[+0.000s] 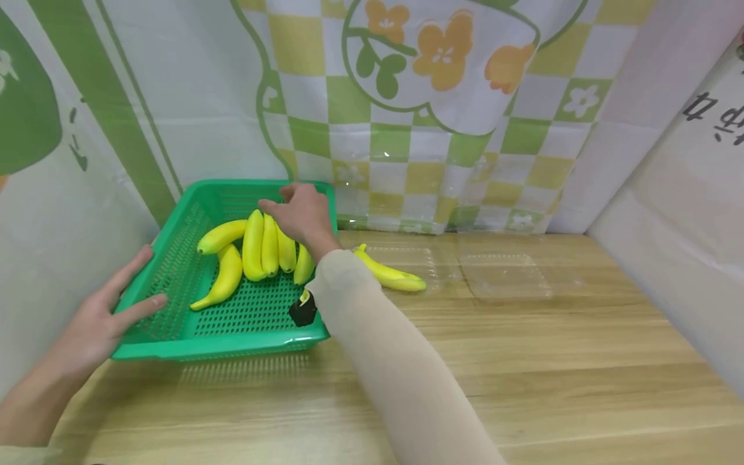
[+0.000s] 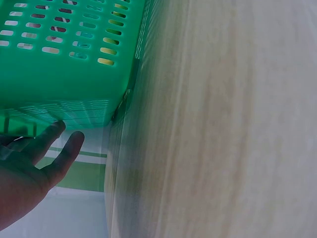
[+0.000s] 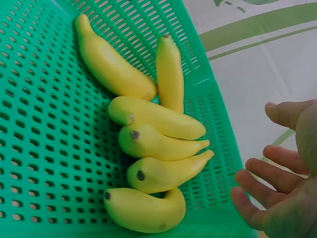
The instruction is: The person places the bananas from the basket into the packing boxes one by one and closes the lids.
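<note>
My left hand (image 1: 95,326) holds the left rim of a green plastic basket (image 1: 217,345), thumb over the rim and fingers along the outside. Several yellow bananas (image 1: 253,248) lie in the basket, some side by side in a row, and one curved banana (image 1: 225,279) sits apart towards the left. Over the basket's far right part is my right hand (image 1: 303,213), above the row in the head view. The right wrist view shows this hand (image 3: 282,183) with loosely spread fingers and nothing in them, beside the rim.
Right of the basket, a single banana (image 1: 392,274) lies by a clear plastic tray (image 1: 407,255) on the wooden table (image 1: 552,374). Another clear tray (image 1: 508,274) stands farther right. Patterned sheeting (image 1: 395,174) walls the back, and pale sheeting closes both sides.
</note>
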{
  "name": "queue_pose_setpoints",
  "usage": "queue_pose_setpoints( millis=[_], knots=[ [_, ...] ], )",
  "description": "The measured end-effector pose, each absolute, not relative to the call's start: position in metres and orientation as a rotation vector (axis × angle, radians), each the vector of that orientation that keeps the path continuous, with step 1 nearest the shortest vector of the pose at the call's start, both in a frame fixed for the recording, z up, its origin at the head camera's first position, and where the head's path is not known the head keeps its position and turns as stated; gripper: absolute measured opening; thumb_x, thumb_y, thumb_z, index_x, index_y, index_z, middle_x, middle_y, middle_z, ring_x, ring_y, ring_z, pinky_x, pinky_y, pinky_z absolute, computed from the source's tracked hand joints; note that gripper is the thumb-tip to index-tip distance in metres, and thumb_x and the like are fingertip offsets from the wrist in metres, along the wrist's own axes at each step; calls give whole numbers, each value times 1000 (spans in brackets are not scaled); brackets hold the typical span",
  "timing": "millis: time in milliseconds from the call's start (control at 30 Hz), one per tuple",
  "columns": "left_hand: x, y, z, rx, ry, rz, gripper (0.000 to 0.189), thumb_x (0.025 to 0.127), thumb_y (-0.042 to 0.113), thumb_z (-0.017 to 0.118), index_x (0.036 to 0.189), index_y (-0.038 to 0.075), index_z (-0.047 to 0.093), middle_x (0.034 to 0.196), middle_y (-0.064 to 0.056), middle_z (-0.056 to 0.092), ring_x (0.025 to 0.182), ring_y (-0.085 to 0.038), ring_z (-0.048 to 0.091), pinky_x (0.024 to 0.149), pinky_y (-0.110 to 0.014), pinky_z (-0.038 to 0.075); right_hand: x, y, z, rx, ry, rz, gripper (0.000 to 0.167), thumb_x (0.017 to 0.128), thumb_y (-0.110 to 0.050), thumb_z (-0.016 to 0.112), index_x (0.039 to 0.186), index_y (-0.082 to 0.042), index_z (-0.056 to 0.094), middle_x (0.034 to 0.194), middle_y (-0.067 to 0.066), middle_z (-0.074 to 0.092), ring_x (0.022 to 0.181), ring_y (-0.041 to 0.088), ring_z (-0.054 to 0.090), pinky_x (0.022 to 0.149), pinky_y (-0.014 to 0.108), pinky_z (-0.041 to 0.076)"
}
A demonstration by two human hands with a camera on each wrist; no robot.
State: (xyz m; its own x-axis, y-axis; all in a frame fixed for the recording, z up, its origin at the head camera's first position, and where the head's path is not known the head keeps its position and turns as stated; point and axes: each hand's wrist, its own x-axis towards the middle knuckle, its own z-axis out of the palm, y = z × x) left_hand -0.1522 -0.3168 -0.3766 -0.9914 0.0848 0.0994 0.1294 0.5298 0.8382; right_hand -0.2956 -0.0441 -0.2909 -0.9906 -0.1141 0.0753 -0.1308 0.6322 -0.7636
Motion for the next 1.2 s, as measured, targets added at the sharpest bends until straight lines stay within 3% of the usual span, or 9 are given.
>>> queue_pose_setpoints(
  millis=[167, 367, 700, 767, 833, 967, 1200],
  knots=[
    [-151, -319, -376, -189, -2715, -1469, 77, 113, 27, 52, 169, 45, 2, 171, 33, -1, 158, 1, 3, 95, 8, 23, -296, -48, -296, 174, -2841, 1329, 51, 100, -45, 74, 143, -18, 68, 146, -1, 67, 134, 20, 63, 101, 35, 58],
    [-152, -319, -375, -194, -2723, -1468, 77, 113, 25, 53, 169, 43, 3, 174, 26, -2, 146, 14, 19, 89, 5, 32, -298, -48, -298, 134, -2891, 1270, 56, 99, -45, 76, 145, -17, 66, 149, -2, 66, 134, 22, 63, 101, 36, 59],
    [-150, -317, -374, -197, -2712, -1477, 77, 113, 24, 51, 170, 41, 2, 172, 31, -2, 150, 13, 9, 95, 7, 24, -299, -58, -299, 150, -3004, 1067, 60, 98, -46, 75, 148, -16, 62, 151, -3, 64, 140, 20, 59, 105, 31, 56],
    [-150, -317, -375, -199, -2710, -1482, 77, 113, 24, 51, 170, 40, 2, 172, 32, -2, 150, 14, 9, 96, 8, 23, -297, -62, -298, 147, -3016, 1044, 54, 97, -45, 76, 142, -15, 65, 144, -1, 67, 131, 18, 63, 99, 29, 58],
    [-151, -319, -376, -200, -2708, -1484, 77, 113, 25, 52, 170, 40, 3, 171, 33, -1, 149, 15, 10, 96, 8, 24, -295, -67, -297, 148, -3031, 1000, 39, 97, -45, 77, 121, -14, 71, 122, -2, 72, 109, 15, 68, 85, 27, 58],
    [-152, -321, -378, -205, -2701, -1484, 77, 113, 25, 53, 170, 42, 3, 171, 35, 0, 151, 14, 5, 97, 8, 20, -291, -77, -293, 150, -3045, 927, 33, 97, -44, 78, 93, -14, 65, 94, -2, 66, 78, 14, 59, 65, 27, 52],
    [-153, -322, -379, -195, -2707, -1486, 77, 113, 25, 53, 170, 42, 3, 171, 33, 1, 148, 15, 14, 94, 6, 29, -292, -80, -302, 99, -3052, 912, 28, 97, -41, 78, 100, -14, 72, 99, -2, 71, 80, 14, 61, 64, 26, 53]
  ],
)
